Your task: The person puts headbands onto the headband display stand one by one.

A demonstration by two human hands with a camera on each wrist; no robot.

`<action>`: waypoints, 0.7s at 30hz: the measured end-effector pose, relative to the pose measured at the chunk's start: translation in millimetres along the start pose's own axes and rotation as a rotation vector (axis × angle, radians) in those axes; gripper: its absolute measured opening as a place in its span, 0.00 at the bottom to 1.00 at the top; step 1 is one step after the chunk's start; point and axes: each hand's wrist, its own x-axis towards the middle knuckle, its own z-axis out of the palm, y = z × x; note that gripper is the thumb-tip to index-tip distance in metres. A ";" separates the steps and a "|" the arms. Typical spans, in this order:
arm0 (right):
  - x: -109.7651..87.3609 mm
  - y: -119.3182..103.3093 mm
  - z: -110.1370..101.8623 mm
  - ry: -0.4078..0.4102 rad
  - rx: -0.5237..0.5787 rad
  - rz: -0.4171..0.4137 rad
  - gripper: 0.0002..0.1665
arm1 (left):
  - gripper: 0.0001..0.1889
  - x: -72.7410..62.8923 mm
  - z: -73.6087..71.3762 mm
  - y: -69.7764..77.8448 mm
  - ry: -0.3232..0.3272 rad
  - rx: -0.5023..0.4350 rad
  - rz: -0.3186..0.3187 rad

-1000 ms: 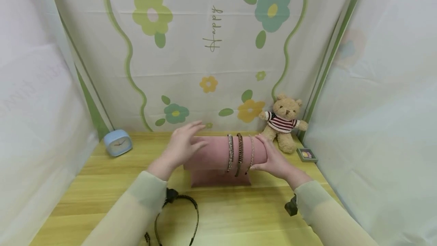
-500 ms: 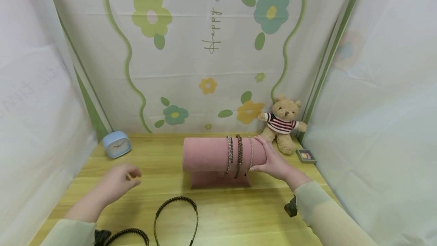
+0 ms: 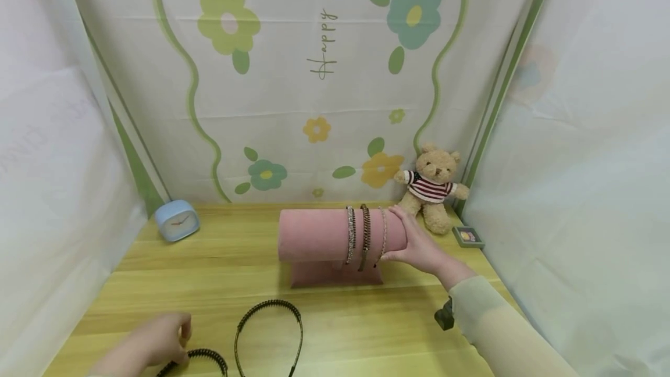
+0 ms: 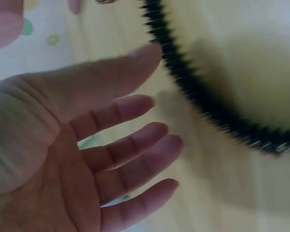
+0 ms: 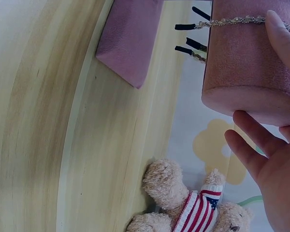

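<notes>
My left hand (image 3: 157,339) is at the front left, beside a black, toothed headband (image 3: 206,354). In the left wrist view its fingers are loosely bent, and the thumb overlaps the edge of that headband. A pink velvet roll stand (image 3: 314,234) stands mid-table. My right hand (image 3: 416,243) holds its right end, with the thumb at the front and fingertips against the end face. Several decorated headbands sit on the roll: a silvery one (image 3: 350,236), a brown braided one (image 3: 366,231) and a thin beaded one (image 5: 237,21) beside my right thumb. Their black tips stick out below.
Another dark headband (image 3: 269,303) lies on the wooden table (image 3: 377,330), right of my left hand. A blue clock (image 3: 177,221) stands at the back left. A teddy bear (image 3: 431,191) and a small framed picture (image 3: 468,237) are at the back right. Cloth walls enclose the table.
My left hand has moved from the roll's left end down to the front-left headband. My right hand has stayed at the roll's right end.
</notes>
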 end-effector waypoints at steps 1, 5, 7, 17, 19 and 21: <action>0.1 0.4 0.1 0.001 -0.003 0.001 0.68 | 0.20 1.0 2.4 -2.5 -0.001 -0.019 0.002; -0.3 1.2 0.0 -0.002 -0.006 0.009 0.68 | 0.18 4.9 8.9 -14.1 0.016 -0.045 0.033; -0.5 1.1 -0.1 -0.004 -0.002 0.012 0.68 | 0.17 6.7 10.1 -20.3 0.024 -0.050 0.067; 0.9 2.5 1.5 -0.005 -0.002 0.007 0.68 | 0.11 10.5 -19.7 -37.5 -0.020 -0.183 0.198; 0.9 2.4 1.3 -0.005 0.002 0.007 0.68 | 0.08 10.6 -28.8 -37.4 -0.019 -0.211 0.217; 0.8 2.4 1.1 -0.005 0.003 0.006 0.68 | 0.06 9.9 -38.9 -36.0 -0.032 -0.260 0.227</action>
